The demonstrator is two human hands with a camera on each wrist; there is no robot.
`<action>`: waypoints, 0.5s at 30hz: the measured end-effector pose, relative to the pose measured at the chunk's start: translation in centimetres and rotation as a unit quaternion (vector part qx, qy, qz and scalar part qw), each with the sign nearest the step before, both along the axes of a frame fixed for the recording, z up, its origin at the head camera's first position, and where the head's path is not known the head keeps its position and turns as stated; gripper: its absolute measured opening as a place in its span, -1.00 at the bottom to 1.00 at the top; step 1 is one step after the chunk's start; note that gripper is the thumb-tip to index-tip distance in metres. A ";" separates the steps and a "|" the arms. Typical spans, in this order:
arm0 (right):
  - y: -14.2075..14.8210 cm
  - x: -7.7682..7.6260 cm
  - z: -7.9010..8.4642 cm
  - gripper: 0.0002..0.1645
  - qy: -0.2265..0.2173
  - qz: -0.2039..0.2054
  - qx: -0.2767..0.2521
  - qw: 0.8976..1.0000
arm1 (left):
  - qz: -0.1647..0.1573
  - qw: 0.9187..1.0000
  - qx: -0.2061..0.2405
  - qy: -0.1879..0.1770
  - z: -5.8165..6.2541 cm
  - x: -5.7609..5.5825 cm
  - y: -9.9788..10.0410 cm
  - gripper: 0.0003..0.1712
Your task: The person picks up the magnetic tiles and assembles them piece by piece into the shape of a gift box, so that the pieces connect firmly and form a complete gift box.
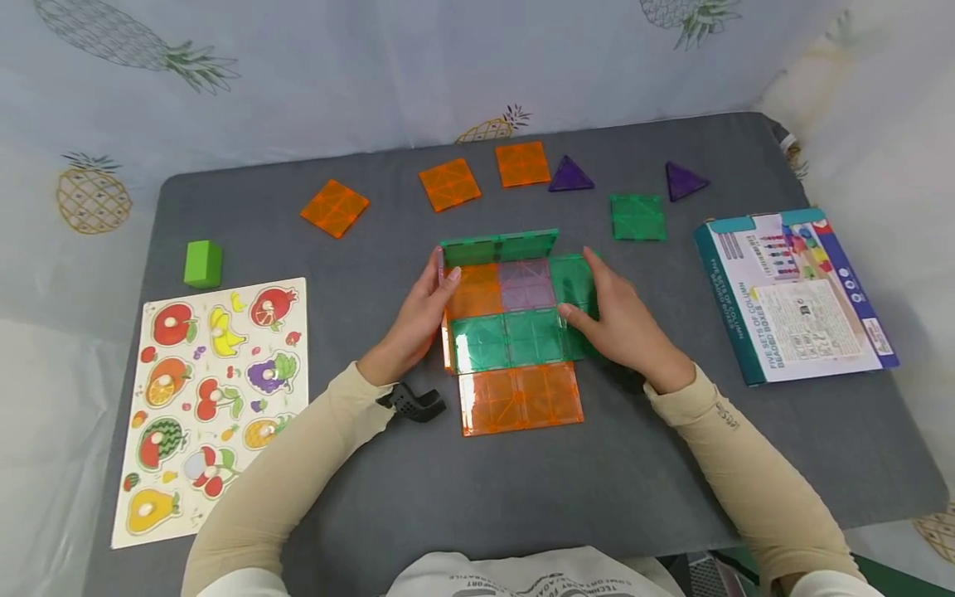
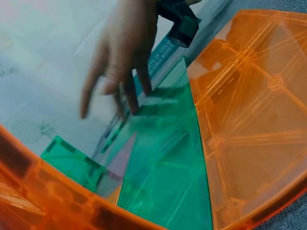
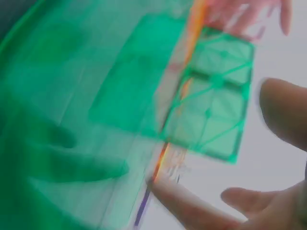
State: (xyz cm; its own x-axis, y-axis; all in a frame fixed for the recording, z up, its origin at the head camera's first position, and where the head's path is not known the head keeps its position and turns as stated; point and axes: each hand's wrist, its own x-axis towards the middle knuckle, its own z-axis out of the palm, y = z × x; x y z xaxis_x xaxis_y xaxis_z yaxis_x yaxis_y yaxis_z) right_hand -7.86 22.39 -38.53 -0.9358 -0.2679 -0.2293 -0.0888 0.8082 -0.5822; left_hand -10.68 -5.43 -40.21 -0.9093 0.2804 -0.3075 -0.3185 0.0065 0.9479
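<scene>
Green, orange and purple translucent magnetic tiles [image 1: 485,344] form a flat base with standing walls. A green tile wall [image 1: 522,245] stands along the far edge. My left hand [image 1: 414,319] pinches the thin orange tile wall [image 1: 448,340] at the left, thumb inside and fingers outside. My right hand [image 1: 630,323] is at the green tiles [image 1: 573,278] on the right side, thumb and forefinger spread wide over their edge. In the left wrist view the right hand [image 2: 122,57] shows straight fingers against green tile. The right wrist view is blurred.
Loose orange tiles [image 1: 450,184], purple triangles [image 1: 571,175] and a green tile [image 1: 637,218] lie toward the back. A box [image 1: 798,298] is at the right. A fruit puzzle board [image 1: 216,414] and a green block [image 1: 203,264] are on the left.
</scene>
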 end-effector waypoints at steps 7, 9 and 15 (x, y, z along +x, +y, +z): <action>0.3 -0.6 0.9 0.05 -0.015 -0.062 -0.071 0.995 | -0.003 1.000 0.002 0.000 -0.2 0.1 0.4 -0.18; 0.2 -0.5 1.1 0.05 -0.003 -0.072 -0.088 0.994 | 0.000 1.000 0.002 0.001 -0.2 0.2 0.4 -0.18; -1.3 1.3 3.1 0.03 0.054 -0.046 -0.104 0.992 | 0.017 1.000 0.007 0.002 -0.3 0.3 0.6 -0.17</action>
State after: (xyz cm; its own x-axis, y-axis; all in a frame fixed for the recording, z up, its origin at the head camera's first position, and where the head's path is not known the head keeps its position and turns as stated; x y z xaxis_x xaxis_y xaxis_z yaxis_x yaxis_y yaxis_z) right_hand -6.55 21.07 -35.47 -0.9744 -0.2117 -0.0753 -0.0915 0.6799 -0.7276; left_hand -10.40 -4.84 -40.52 -0.9195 0.2532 -0.3006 -0.3151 -0.0178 0.9489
